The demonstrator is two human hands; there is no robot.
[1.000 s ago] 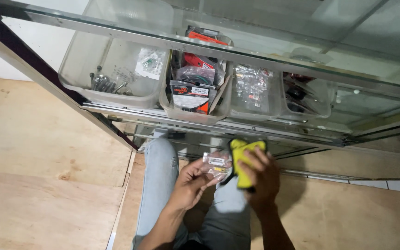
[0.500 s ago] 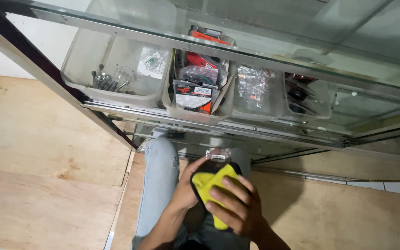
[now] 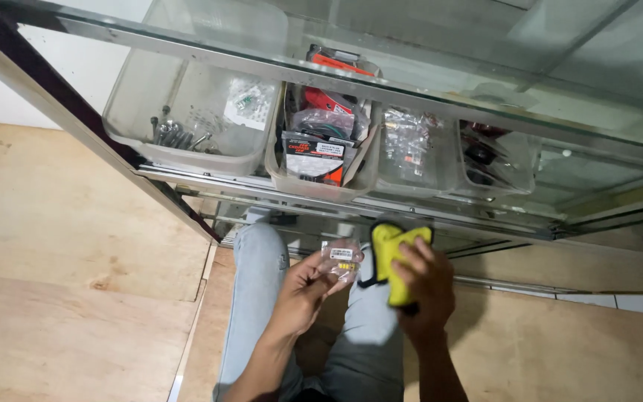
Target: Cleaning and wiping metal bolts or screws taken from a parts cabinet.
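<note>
You're in a small parts shop or repair stall, by the look of it. In front of you stands a glass display cabinet (image 3: 426, 52) with a metal frame, its shelf lined with clear plastic bins (image 3: 187, 119). One bin holds loose bolts (image 3: 176, 136); others hold bagged spare parts (image 3: 314, 152) and small hardware in clear packets (image 3: 407, 141). Bare plywood floor (image 3: 61, 246) underfoot, white tile at the right edge.

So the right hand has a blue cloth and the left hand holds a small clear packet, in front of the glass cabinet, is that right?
Not quite: the head view shows the cloth in the right hand is yellow, not blue. The rest holds: the left hand holds a small clear packet, in front of the glass cabinet.
</note>
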